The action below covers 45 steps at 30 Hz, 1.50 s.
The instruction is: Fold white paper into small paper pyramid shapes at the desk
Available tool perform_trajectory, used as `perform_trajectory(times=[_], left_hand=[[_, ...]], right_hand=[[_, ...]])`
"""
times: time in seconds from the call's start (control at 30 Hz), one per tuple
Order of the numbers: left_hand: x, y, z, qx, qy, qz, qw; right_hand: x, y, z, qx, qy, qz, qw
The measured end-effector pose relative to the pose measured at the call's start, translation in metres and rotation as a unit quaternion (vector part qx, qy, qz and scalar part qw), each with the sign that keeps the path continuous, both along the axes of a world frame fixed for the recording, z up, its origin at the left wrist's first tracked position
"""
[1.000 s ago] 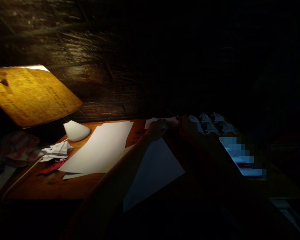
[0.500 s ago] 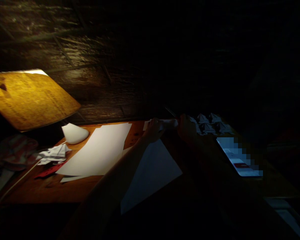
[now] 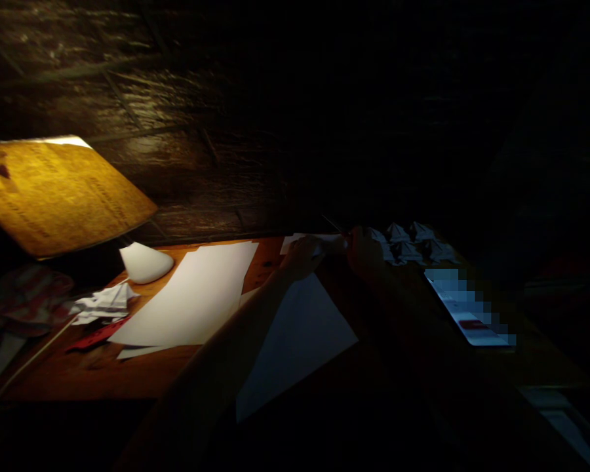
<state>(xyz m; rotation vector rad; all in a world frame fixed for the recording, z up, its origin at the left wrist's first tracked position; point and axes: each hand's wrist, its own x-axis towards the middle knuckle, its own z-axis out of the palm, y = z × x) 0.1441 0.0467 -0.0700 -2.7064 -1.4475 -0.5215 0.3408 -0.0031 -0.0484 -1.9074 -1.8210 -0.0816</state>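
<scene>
Hiding some paper (image 3: 333,244), the left hand (image 3: 301,256) looks dim.

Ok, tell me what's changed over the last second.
Only the view has visibly shifted, everything sitting slightly further left and lower. Nothing was clearly taken up or let go. The left hand stays at the white paper, the right hand keeps the thin tool; folded pieces and lit screen stayed put.
</scene>
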Motion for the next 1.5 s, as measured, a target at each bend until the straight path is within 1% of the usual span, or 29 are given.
perform_trajectory(times=[0.07, 0.13, 0.17, 0.23, 0.3, 0.33, 0.37, 0.4, 0.47, 0.53, 0.6, 0.67, 0.73, 0.8, 0.97, 1.07, 1.1, 1.17, 1.23, 1.3, 1.33, 1.37, 1.43, 1.5], left_hand=[[0.001, -0.001, 0.001, 0.003, -0.009, -0.001, 1.000], [0.001, -0.001, 0.004, 0.013, -0.023, 0.014, 1.000], [0.000, -0.002, 0.005, 0.024, -0.036, 0.034, 0.998], [-0.002, -0.003, 0.009, 0.062, -0.081, 0.100, 0.990], [-0.006, -0.003, 0.012, 0.108, -0.125, 0.162, 0.973], [-0.008, -0.003, 0.013, 0.129, -0.139, 0.174, 0.966], [-0.009, -0.003, 0.014, 0.145, -0.146, 0.166, 0.964], [-0.010, -0.003, 0.014, 0.155, -0.147, 0.141, 0.967], [-0.010, -0.003, 0.014, 0.157, -0.143, 0.066, 0.975], [-0.007, -0.002, 0.012, 0.128, -0.126, -0.016, 0.984], [-0.004, -0.001, 0.008, 0.075, -0.093, -0.085, 0.989], [-0.002, 0.002, 0.004, 0.027, -0.063, -0.121, 0.990], [-0.002, 0.003, 0.002, 0.003, -0.048, -0.124, 0.991], [-0.002, 0.004, 0.002, -0.002, -0.041, -0.112, 0.993], [-0.002, 0.003, 0.008, 0.002, -0.016, -0.102, 0.995], [-0.002, 0.005, 0.006, -0.016, -0.031, -0.100, 0.994], [-0.002, 0.006, 0.005, -0.020, -0.038, -0.096, 0.994], [-0.002, 0.008, 0.006, -0.014, -0.066, -0.083, 0.994], [-0.003, 0.008, 0.012, 0.010, -0.116, -0.072, 0.991], [-0.007, 0.005, 0.024, 0.036, -0.168, -0.067, 0.983], [-0.010, 0.002, 0.031, 0.033, -0.171, -0.068, 0.982], [-0.014, -0.001, 0.037, 0.009, -0.162, -0.071, 0.984], [-0.023, -0.010, 0.047, -0.091, -0.114, -0.102, 0.984], [-0.034, -0.018, 0.050, -0.172, -0.033, -0.141, 0.974]], right_hand=[[0.000, -0.001, 0.000, 0.003, -0.004, -0.001, 1.000], [0.001, -0.002, 0.001, 0.021, -0.014, -0.013, 1.000], [0.001, -0.003, 0.002, 0.033, -0.021, -0.021, 0.999], [0.000, -0.004, 0.004, 0.051, -0.034, -0.033, 0.998], [-0.001, -0.004, 0.005, 0.048, -0.041, -0.032, 0.997], [-0.001, -0.004, 0.005, 0.043, -0.044, -0.025, 0.998], [-0.002, -0.004, 0.004, 0.037, -0.047, -0.017, 0.998], [-0.002, -0.004, 0.003, 0.030, -0.051, -0.008, 0.998], [-0.004, -0.003, 0.001, 0.021, -0.059, 0.008, 0.998], [-0.004, -0.003, -0.001, 0.019, -0.065, 0.015, 0.998], [-0.003, -0.002, -0.002, 0.014, -0.070, 0.024, 0.997], [-0.002, -0.002, -0.002, 0.000, -0.067, 0.033, 0.997], [-0.001, -0.002, -0.001, -0.015, -0.058, 0.038, 0.997], [0.000, -0.002, 0.000, -0.018, -0.051, 0.035, 0.998], [-0.006, -0.004, 0.004, 0.016, -0.043, 0.030, 0.998], [-0.011, -0.005, 0.009, 0.020, -0.028, 0.077, 0.996], [-0.011, -0.005, 0.011, 0.009, -0.021, 0.094, 0.995], [-0.012, -0.005, 0.013, -0.026, -0.007, 0.102, 0.994], [-0.011, -0.005, 0.013, -0.054, 0.001, 0.082, 0.995], [-0.009, -0.005, 0.013, -0.062, 0.001, 0.063, 0.996], [-0.008, -0.005, 0.013, -0.061, 0.000, 0.057, 0.997], [-0.007, -0.005, 0.013, -0.059, 0.000, 0.054, 0.997], [-0.008, -0.005, 0.013, -0.050, -0.003, 0.053, 0.997], [-0.009, -0.006, 0.014, -0.040, -0.008, 0.052, 0.998]])
